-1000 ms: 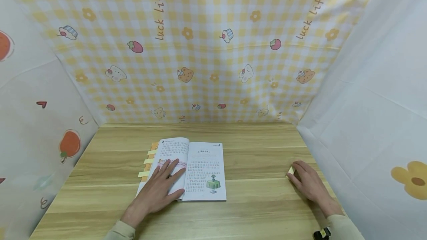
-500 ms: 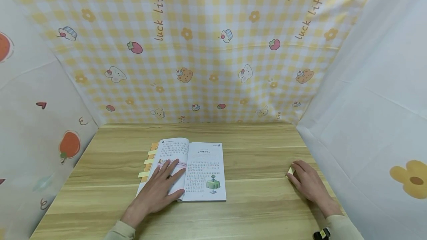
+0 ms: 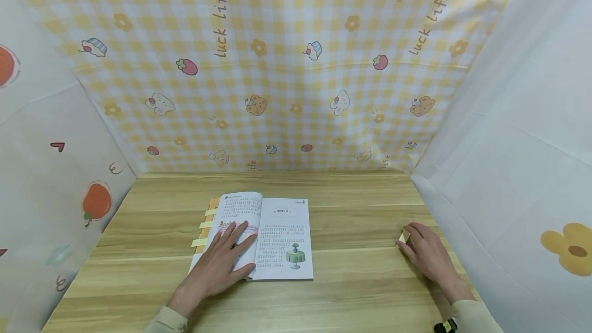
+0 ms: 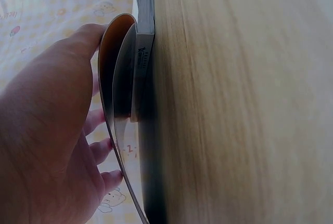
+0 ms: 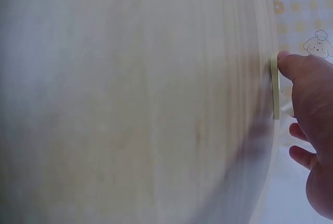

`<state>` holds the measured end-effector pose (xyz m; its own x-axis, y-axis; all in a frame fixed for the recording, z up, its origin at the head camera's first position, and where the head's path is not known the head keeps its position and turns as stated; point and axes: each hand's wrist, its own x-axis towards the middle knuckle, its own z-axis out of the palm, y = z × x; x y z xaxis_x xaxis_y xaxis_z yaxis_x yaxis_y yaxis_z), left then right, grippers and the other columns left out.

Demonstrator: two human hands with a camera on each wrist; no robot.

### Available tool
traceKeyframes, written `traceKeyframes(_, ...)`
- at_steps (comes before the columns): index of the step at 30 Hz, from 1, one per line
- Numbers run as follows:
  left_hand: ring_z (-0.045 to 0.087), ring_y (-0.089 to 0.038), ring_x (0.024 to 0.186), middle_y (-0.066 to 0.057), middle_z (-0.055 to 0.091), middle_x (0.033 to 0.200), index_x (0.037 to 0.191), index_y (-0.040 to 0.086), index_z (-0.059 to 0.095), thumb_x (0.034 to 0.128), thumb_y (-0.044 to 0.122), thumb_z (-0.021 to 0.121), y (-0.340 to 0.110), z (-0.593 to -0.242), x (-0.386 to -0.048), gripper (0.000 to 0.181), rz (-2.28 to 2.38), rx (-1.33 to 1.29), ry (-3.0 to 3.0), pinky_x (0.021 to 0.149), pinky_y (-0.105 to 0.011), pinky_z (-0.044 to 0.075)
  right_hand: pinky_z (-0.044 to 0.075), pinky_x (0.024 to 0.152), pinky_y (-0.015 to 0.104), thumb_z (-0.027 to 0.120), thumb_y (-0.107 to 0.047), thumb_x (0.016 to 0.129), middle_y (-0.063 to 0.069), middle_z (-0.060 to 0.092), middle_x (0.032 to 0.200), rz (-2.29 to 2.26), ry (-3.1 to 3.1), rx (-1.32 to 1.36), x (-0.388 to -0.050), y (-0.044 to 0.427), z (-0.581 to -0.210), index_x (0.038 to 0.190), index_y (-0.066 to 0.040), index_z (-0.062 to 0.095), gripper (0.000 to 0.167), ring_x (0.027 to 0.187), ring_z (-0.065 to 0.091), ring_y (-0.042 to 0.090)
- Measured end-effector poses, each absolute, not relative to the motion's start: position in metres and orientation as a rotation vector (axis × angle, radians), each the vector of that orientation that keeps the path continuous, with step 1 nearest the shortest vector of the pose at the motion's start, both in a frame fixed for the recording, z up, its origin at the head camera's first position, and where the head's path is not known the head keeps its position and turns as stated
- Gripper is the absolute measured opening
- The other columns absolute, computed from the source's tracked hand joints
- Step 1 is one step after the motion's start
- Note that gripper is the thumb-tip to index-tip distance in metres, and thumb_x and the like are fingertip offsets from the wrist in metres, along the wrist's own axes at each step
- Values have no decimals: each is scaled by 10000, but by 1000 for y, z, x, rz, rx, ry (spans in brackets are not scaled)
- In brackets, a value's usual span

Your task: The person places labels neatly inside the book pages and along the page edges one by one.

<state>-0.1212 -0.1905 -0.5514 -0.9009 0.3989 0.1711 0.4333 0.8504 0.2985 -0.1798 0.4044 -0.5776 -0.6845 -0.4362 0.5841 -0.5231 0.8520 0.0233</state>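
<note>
An open book (image 3: 284,220) with printed text lies on the table, left of the middle. Its left page curves up from the spine. My left hand (image 3: 219,263) rests spread on that page, fingers straight; the left wrist view shows this hand (image 4: 57,125) along the curved cover (image 4: 106,89). At the table's right side, my right hand (image 3: 427,253) holds a small pale yellow sticky note pad (image 3: 404,236) between thumb and forefinger. From the right wrist, the thumb touches the thin edge of the pad (image 5: 275,86); the forefinger is hidden there.
Several pale yellow tabs (image 3: 205,224) stick out from the book's left edge, over an orange strip. A wood-grain table (image 3: 351,271) spans the width, with a checked cloth (image 3: 296,76) behind and white cloth (image 3: 504,143) at the right. A black object (image 3: 445,326) sits by the right sleeve.
</note>
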Motion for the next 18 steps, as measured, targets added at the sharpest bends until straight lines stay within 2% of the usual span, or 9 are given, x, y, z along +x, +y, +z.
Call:
traceKeyframes(10, 354, -476, 1712, -135, 386, 1847, 1677, 234, 570, 1084, 560, 695, -191, -551, -121, 688, -520, -658, -2918, 1357, -724, 338, 626, 771, 556, 1049, -127, 738, 244, 751, 1119, 241, -2482, 587, -178, 396, -571, 1299, 109, 725, 690, 914, 726, 364)
traceKeyframes(18, 354, -473, 1713, -132, 384, 1848, 1680, 239, 565, 1085, 565, 692, -191, -552, -120, 691, -516, -657, -2915, 1355, -724, 343, 618, 782, 575, 1049, -112, 750, 219, 761, 1107, 336, -2533, 507, -177, 394, -568, 1328, 97, 713, 701, 947, 731, 377)
